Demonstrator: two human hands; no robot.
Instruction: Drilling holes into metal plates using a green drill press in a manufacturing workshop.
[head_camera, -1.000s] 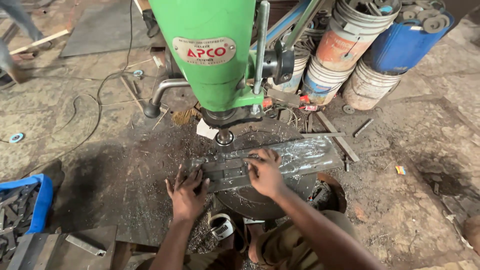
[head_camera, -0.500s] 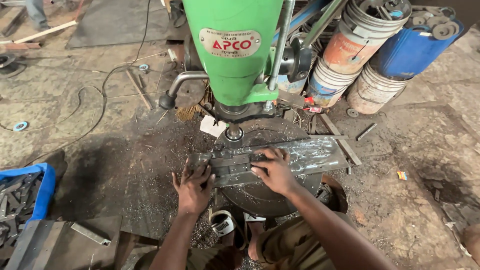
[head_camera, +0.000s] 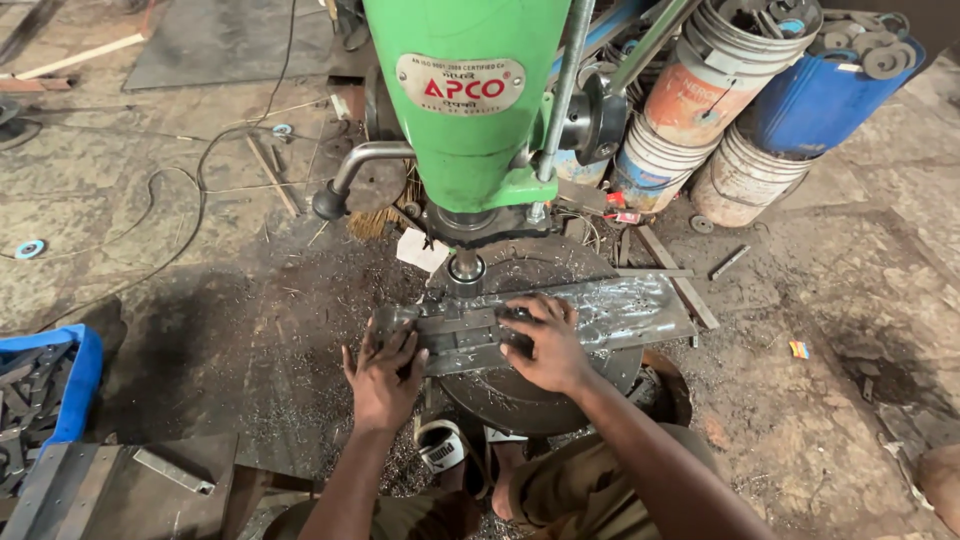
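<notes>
Left hand (head_camera: 383, 372) low centre of frame, palm down, fingers spread and pointing up-frame, forearm rising straight from bottom edge. Right hand (head_camera: 545, 342) just right of it, palm down, fingers curled and pressing flat, wrist bent, forearm slanting in from lower right corner. Both arms bare.

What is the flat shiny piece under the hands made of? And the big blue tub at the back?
The flat piece looks like bare grey metal, probably steel: it glints dully and shavings lie scattered around it. Both the left hand and right hand press on it. The blue tub looks like plastic: smooth, evenly coloured, softly glossy.
</notes>
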